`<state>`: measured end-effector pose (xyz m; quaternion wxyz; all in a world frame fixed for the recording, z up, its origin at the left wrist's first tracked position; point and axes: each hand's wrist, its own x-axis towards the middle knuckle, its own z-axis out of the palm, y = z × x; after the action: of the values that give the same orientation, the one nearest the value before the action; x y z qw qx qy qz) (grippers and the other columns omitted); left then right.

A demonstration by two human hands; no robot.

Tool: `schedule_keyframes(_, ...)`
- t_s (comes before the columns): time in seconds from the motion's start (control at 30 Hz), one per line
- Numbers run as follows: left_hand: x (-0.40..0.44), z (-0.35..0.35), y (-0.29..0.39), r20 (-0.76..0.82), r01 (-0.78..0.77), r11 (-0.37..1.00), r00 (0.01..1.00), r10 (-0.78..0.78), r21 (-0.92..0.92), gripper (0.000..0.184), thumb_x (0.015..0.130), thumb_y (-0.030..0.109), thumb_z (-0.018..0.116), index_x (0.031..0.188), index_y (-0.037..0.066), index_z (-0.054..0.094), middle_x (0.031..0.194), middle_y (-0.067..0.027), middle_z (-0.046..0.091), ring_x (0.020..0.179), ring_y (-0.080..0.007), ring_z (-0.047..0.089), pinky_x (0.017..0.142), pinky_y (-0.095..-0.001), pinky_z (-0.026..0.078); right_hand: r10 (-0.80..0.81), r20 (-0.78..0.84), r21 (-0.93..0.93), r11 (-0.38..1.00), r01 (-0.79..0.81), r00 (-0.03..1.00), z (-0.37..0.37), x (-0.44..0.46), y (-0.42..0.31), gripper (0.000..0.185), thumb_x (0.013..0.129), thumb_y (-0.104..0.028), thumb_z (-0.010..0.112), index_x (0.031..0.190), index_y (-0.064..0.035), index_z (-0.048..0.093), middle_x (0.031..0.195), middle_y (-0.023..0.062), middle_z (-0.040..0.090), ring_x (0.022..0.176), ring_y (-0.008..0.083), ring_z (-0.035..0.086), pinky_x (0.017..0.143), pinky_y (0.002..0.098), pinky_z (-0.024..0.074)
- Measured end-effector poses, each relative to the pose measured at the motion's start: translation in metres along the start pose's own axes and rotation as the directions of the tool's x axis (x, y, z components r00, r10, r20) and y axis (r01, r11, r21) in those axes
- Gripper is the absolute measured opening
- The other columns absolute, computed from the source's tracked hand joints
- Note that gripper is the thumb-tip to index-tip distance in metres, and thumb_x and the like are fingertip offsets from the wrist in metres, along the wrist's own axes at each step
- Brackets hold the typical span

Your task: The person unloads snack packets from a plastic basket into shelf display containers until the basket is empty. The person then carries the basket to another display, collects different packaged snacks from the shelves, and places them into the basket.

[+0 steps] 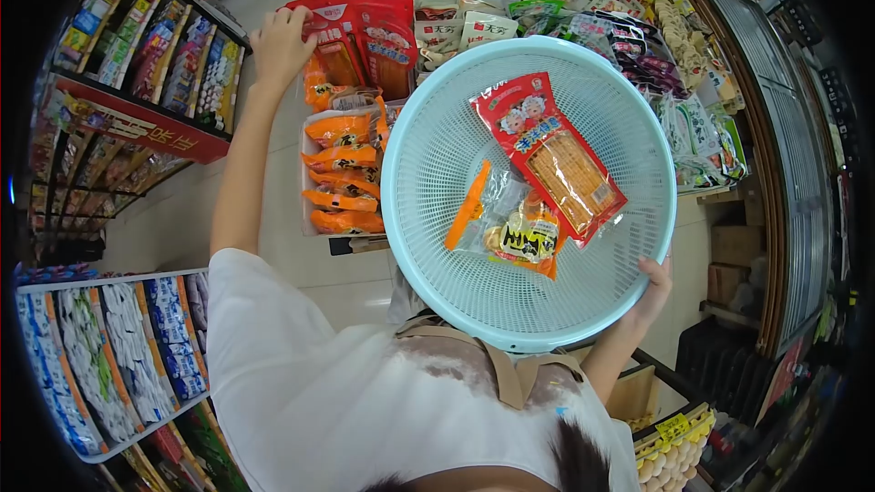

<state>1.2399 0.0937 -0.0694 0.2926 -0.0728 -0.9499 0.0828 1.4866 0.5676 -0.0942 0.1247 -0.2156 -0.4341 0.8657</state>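
Note:
My left hand (281, 44) is stretched out to the upper left, its fingers closed at the edge of a red snack packet (335, 47) standing in the display; the fingertips are partly hidden. A similar red packet (385, 47) stands beside it. My right hand (653, 293) grips the lower right rim of a light blue plastic basket (415, 182), held tilted in front of my body. Inside the basket lie a red packet with a clear window onto flat brown strips (567, 175) and a clear and orange snack bag (527, 230).
Orange snack packs (342, 161) fill a white box below my left forearm. White, green and purple packets (488, 29) crowd the display behind the basket. Snack shelves (137, 46) stand at left, with a rack of blue and white packets (118, 355) lower down. Eggs (670, 466) sit at lower right.

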Motion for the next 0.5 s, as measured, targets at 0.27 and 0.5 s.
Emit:
schedule_keyframes(0.27, 0.015, -0.043, -0.004, 0.104, -0.007, 0.98, 0.994, 0.028, -0.197, 0.023, 0.084, 0.033, 0.049, 0.093, 0.011, 0.051, 0.076, -0.0169, 0.06, 0.074, -0.0371, 0.057, 0.062, -0.0456, 0.043, 0.006, 0.013, 0.031, 1.0, -0.007, 1.0, 0.006, -0.004, 0.0, 0.067, 0.058, 0.001, 0.053, 0.123, 0.0036, 0.036, 0.113, 0.021, 0.046, 0.102, 0.0305, 0.049, 0.088, 0.0382, 0.042)
schedule_keyframes(0.5, 0.011, -0.154, -0.031, -0.39, 0.189, 0.82, 0.807, -0.443, -0.54, 0.031, 0.085, 0.03, 0.056, 0.1, 0.003, 0.057, 0.089, -0.0081, 0.065, 0.077, -0.0143, 0.061, 0.068, -0.0288, 0.047, -0.005, -0.015, 0.035, 0.999, 0.005, 1.0, 0.013, -0.002, -0.001, 0.067, 0.058, 0.0, 0.053, 0.123, 0.0043, 0.036, 0.113, 0.0208, 0.047, 0.101, 0.0302, 0.05, 0.087, 0.0374, 0.0424)
